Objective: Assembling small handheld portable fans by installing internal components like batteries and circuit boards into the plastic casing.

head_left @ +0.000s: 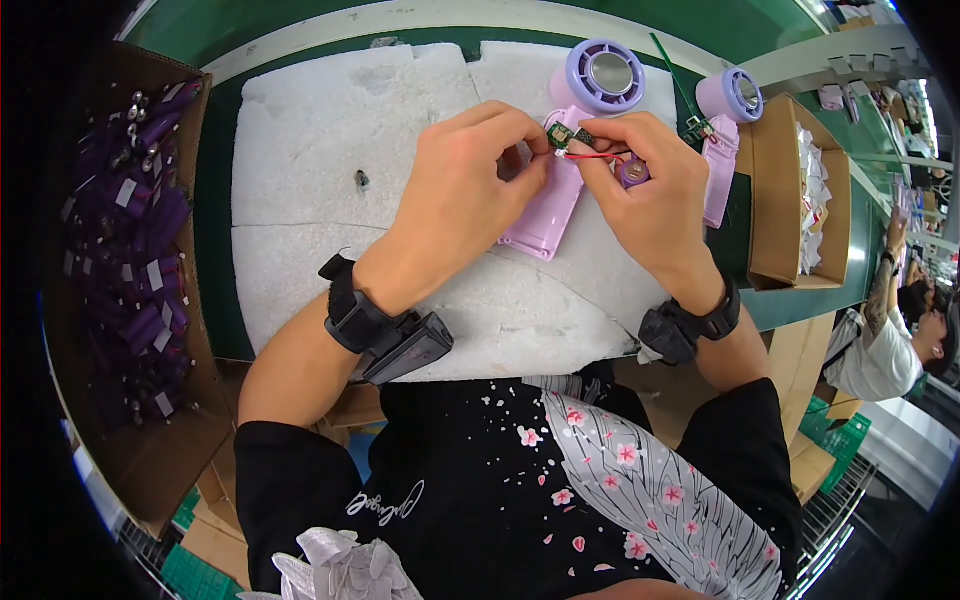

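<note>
A handheld fan with a lilac round head (600, 75) and an open pink handle shell (545, 220) lies on the white foam board. My left hand (465, 190) is closed, its thumb and forefinger pinched at the edge of a small green circuit board (560, 135) over the shell. My right hand (650, 185) is closed around a purple cylindrical battery (634, 173); its thumb and forefinger tips meet beside the board. Red and black wires (598, 156) run from the battery to a white connector at the board. The fingertips partly hide the connection.
A second lilac fan (720, 165) with exposed board lies to the right. Beyond it stands a cardboard box (765, 200) of white pieces. At left, a large carton (205, 250) holds many purple batteries. The foam board (300, 160) is cracked. Another person (875, 350) is at far right.
</note>
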A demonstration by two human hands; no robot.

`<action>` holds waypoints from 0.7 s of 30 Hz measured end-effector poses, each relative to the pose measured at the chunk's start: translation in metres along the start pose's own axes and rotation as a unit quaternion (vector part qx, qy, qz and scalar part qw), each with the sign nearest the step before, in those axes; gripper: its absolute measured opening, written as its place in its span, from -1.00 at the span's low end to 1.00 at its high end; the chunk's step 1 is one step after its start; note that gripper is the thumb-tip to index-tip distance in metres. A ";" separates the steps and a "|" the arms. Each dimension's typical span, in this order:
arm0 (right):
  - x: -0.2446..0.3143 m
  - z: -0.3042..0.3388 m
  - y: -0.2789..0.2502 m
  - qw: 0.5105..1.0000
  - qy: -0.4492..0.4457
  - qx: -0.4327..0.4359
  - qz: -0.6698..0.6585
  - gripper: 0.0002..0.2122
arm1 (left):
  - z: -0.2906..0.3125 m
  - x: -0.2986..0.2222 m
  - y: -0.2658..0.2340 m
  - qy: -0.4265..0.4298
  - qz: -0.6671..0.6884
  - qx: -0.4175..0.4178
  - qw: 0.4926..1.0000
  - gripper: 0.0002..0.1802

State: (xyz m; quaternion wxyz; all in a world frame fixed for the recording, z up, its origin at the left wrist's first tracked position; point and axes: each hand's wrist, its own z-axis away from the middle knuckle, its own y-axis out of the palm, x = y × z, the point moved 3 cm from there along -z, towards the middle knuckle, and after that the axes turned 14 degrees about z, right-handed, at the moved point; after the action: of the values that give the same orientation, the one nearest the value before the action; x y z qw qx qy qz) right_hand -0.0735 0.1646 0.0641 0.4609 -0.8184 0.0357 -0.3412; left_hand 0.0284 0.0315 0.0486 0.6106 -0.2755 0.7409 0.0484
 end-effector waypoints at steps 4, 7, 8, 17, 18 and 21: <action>0.001 0.000 0.001 1.000 -0.015 0.004 0.010 -0.82 | 0.000 0.004 -0.001 0.016 -0.001 0.015 1.000 -0.86; 0.001 0.000 0.001 0.999 -0.044 0.005 0.016 -0.83 | -0.001 0.005 -0.001 -0.002 0.013 0.031 0.999 -0.82; 0.001 0.000 0.001 0.999 -0.047 0.014 0.017 -0.83 | -0.002 0.004 -0.001 -0.042 0.038 0.039 0.998 -0.78; 0.003 0.001 0.000 0.994 -0.099 0.048 0.025 -0.79 | -0.009 0.005 0.003 -0.033 0.057 0.143 0.987 -0.50; 0.003 0.001 -0.002 0.992 -0.116 0.048 0.029 -0.78 | -0.009 0.006 0.003 -0.004 0.064 0.146 0.987 -0.47; 0.003 0.000 -0.005 0.990 -0.125 0.057 0.038 -0.78 | -0.008 0.005 0.005 -0.012 0.060 0.149 0.987 -0.44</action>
State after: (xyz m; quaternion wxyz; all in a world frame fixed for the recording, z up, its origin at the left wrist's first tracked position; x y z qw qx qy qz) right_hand -0.0722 0.1663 0.0693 0.5204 -0.8250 -0.0101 -0.2200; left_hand 0.0183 0.0306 0.0447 0.6498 -0.1360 0.7475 -0.0226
